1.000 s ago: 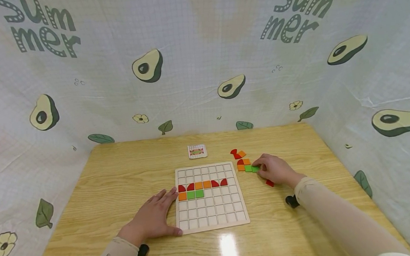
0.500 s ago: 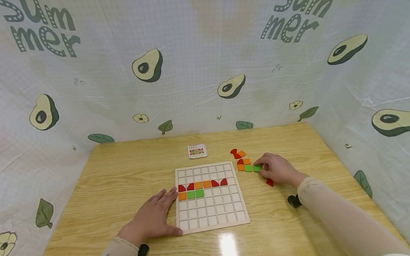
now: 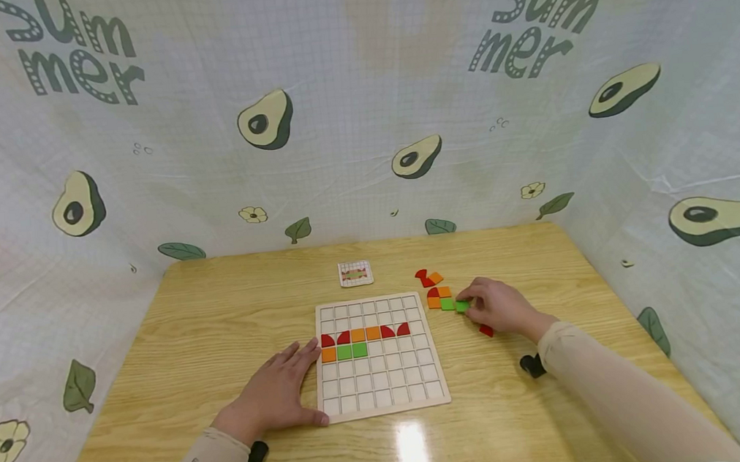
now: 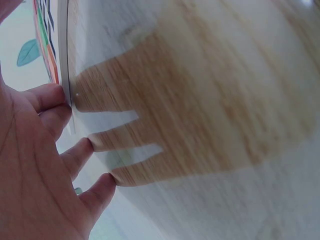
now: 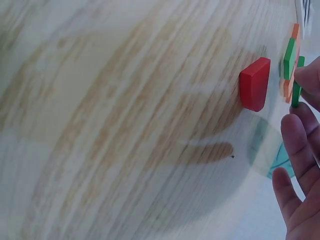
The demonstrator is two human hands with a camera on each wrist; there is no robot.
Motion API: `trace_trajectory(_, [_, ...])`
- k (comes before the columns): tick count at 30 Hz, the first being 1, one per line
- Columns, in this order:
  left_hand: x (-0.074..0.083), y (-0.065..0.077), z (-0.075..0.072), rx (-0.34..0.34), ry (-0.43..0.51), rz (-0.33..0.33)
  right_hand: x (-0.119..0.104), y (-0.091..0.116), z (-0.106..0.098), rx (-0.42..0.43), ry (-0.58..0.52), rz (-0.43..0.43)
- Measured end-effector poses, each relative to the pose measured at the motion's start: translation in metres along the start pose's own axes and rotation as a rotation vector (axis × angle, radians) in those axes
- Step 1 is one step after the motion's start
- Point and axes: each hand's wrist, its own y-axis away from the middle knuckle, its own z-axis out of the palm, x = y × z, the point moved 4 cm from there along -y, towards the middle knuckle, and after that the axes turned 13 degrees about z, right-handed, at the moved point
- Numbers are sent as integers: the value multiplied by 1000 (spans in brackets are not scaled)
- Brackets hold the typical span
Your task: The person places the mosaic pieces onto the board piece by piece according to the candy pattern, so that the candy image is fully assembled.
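on my feed, the right hand (image 3: 498, 308) is pinching a green tile (image 3: 461, 307), thumb against finger. compared with a second ago, a gap is showing between it and its green neighbour (image 3: 448, 304), so i'm judging it's coming free of the loose tiles (image 3: 434, 303). left hand (image 3: 276, 387) is lying spread, gripping nothing, touching the grid board (image 3: 386, 409).

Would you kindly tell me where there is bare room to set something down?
Bare wooden tabletop lies left of the small white card and in front of the pale grid board; between the board and right hand it is crowded with red, orange and green tiles.
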Motion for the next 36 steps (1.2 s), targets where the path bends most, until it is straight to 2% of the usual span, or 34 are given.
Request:
trace_trajectory(11, [-2,-1,3,4,-5,-7,-11,3,2,15,2,-60])
trace_trajectory(20, [-1,-1,1,6,6,-15,-35,5,2,-3,-31,-100])
trace_trajectory(29, [1,-1,-1,-6,13,-24,-57,1,14,-52,-30,-109])
trace_trajectory(36, [1,-1,-1,-14,6,-22,-87,-3,24,-64,-23,-183])
